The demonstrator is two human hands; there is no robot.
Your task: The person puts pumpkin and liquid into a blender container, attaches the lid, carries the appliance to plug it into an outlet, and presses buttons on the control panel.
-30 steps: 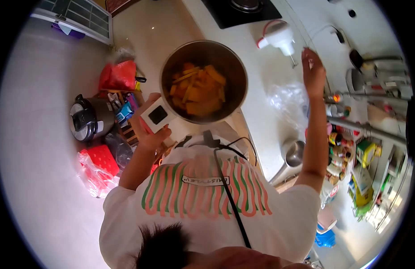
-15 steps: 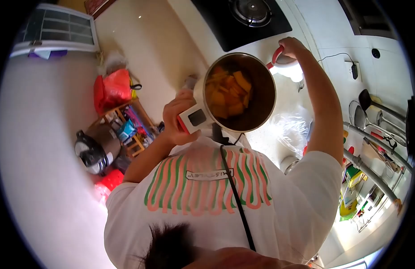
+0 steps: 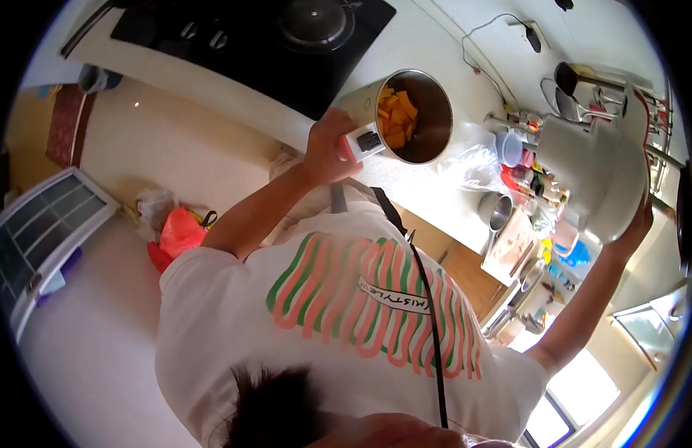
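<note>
My left hand (image 3: 331,149) is wrapped round the white and red handle of a steel soymilk maker jug (image 3: 435,123), which has a small dark panel on the handle. The jug is tilted above the counter beside the stove, its mouth facing me. Cut orange chunks, apparently pumpkin (image 3: 394,119), lie inside it. Far to the right, my right hand (image 3: 638,224) grips a large white lid (image 3: 596,168) with a red edge, raised high and close to the camera. This lid hides most of the fingers.
A black gas stove (image 3: 286,45) is at the top. Along the counter are a clear plastic bag (image 3: 469,166), a steel pot (image 3: 499,211) and a cutting board (image 3: 510,246). Utensils hang from a rail (image 3: 663,155) at the right. A red bag (image 3: 181,237) lies on the floor.
My right hand has swung far right and nearer the camera with the white lid. My left hand still holds the jug, now over the counter. The whole view has turned toward the counter.
</note>
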